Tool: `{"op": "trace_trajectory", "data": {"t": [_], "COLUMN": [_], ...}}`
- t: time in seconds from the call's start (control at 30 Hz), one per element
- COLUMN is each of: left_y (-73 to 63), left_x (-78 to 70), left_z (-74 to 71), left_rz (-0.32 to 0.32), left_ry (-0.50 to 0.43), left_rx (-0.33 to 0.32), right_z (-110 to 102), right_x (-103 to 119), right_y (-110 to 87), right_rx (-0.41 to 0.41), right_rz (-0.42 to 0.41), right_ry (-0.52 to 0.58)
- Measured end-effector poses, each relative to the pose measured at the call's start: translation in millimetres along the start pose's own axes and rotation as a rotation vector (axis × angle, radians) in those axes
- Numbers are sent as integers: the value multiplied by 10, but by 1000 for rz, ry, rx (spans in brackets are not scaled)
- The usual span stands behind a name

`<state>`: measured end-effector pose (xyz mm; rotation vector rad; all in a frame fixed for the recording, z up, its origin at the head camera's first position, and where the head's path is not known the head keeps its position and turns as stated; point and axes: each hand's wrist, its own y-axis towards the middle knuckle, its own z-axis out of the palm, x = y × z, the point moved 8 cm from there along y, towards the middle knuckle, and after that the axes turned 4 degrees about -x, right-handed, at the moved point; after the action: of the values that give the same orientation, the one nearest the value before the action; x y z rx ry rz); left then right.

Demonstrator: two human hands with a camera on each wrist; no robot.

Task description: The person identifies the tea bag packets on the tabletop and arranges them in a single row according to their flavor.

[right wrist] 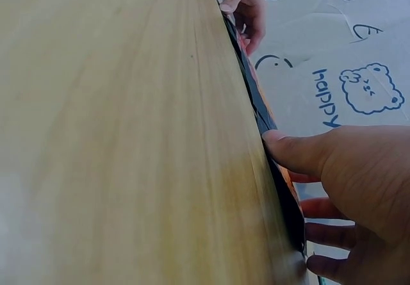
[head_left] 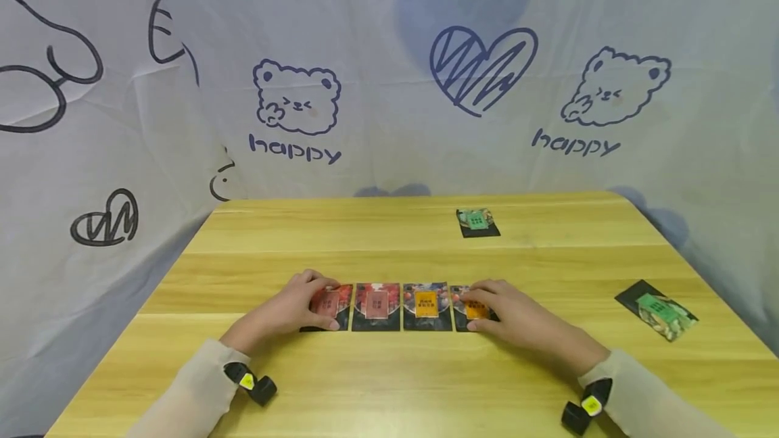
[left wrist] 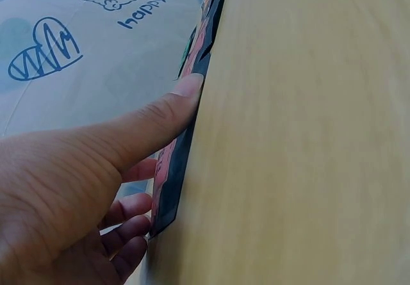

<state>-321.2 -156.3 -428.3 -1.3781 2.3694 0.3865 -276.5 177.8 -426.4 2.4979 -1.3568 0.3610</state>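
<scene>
Four small flat packets lie edge to edge in a row on the wooden table. My left hand (head_left: 304,304) rests over the leftmost red-labelled packet (head_left: 328,303), its thumb on the near edge and its other fingers around the left and far sides. Beside it sits a second red-labelled packet (head_left: 376,306), then an orange-labelled packet (head_left: 427,306). At the right end my right hand (head_left: 508,309) touches another orange-labelled packet (head_left: 474,304), thumb at the near edge and fingers along the far and right sides, covering part of it.
A green-labelled packet (head_left: 477,222) lies near the back of the table (head_left: 389,384). Another green-labelled packet (head_left: 658,309) lies askew on the right. Pale cloth (head_left: 389,39) with drawn bears and hearts hangs around the table's back and sides.
</scene>
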Motion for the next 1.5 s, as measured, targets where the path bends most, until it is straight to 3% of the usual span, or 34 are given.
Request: {"op": "trace_trajectory", "data": {"t": [0.27,0.53,0.73,1.03,1.37,1.5], "left_y": [-2,9,13,15,-6,-12], "left_x": [-3,-5,-4,-2,-34,-17], "left_z": [-3,-10,-7,-43,-27,-16], "left_rz": [2,-1,-4,-15,-26,-25], "left_ry": [5,1,-5,-6,-7,-10], "left_rx": [0,-4,-4,-3,16,12], "right_z": [-60,-236,-271,-441,-647,-685], "right_x": [32,-2,-88,-384,-758,-859], "right_y": [28,41,-9,-265,-621,-749], "right_rx": [-21,-120,-117,-140,-98,-105], "right_rz": [3,25,29,80,226,224], "right_ry": [13,-16,-27,-65,-99,-108]}}
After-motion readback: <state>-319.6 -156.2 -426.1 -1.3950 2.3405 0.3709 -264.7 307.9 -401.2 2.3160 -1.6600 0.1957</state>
